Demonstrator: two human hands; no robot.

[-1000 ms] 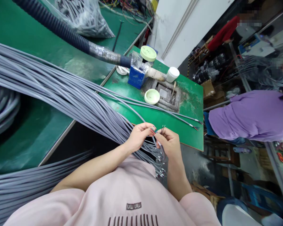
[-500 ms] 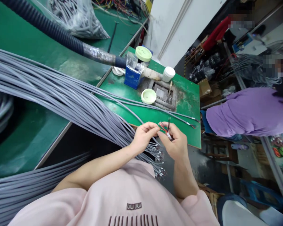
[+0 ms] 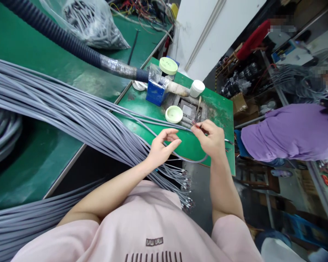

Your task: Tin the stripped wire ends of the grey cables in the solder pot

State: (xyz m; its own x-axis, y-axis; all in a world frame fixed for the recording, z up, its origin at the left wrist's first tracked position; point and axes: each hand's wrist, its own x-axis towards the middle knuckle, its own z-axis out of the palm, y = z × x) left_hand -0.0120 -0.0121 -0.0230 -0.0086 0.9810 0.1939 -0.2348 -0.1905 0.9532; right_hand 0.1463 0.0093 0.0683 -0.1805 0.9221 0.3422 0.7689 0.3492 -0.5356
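My right hand [image 3: 211,138] pinches the stripped end of a grey cable [image 3: 191,160], its red and dark wire tips [image 3: 196,125] sticking out beside the square metal pot [image 3: 190,109]. The cable loops below that hand back to the bundle. My left hand [image 3: 162,147] hovers a little to the left with curled, parted fingers and nothing in it, just above the thick bundle of grey cables [image 3: 71,112]. Several stripped cable ends [image 3: 184,185] hang over my lap.
On the small green table [image 3: 221,109] stand a blue box [image 3: 155,91], two pale green lids [image 3: 174,114], a white jar [image 3: 197,88] and loose cables. A black corrugated hose [image 3: 65,40] crosses the big bench. A person in purple [image 3: 289,133] works at the right.
My right hand has carried one cable end forward and up from near my left hand toward the metal pot. My left hand has let go of the wires and opened.
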